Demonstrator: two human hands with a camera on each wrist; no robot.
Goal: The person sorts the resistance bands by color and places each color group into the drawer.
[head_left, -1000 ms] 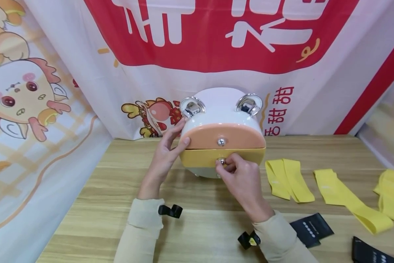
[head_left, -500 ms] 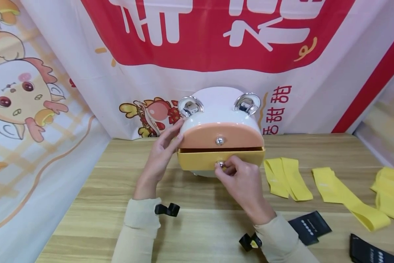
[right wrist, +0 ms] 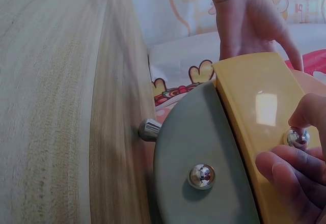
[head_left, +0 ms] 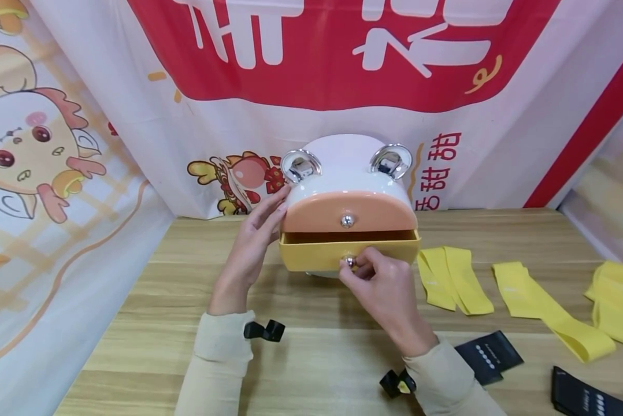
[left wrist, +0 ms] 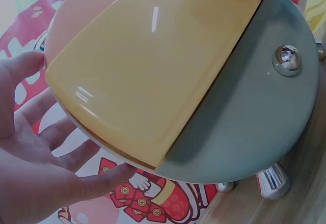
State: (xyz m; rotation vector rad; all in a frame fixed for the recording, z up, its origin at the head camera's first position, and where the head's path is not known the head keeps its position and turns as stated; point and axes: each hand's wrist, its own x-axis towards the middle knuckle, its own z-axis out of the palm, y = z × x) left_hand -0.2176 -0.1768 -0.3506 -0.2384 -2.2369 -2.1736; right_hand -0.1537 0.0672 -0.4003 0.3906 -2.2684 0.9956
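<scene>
One chrome knob (head_left: pixel 349 261) pinched in the right hand (head_left: pixel 389 283), on the yellow drawer (head_left: pixel 311 255), middle front of a white cabinet (head_left: pixel 348 164); left hand (head_left: pixel 250 248) spread along the cabinet's side. Drawer part-way out, dark gap above its rim, further travel seemingly left; orange front (head_left: pixel 311 214) and green front (left wrist: pixel 244 91) closed. Room forward over tabletop (head_left: pixel 311 370), nearest yellow band (head_left: pixel 469 283) just beside, backdrop (head_left: pixel 332 86) behind.

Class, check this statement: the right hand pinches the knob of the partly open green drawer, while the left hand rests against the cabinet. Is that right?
Not quite: the partly open drawer is yellow, not green, as the head view shows. The right hand pinches its knob, while the left hand rests against the cabinet.
</scene>
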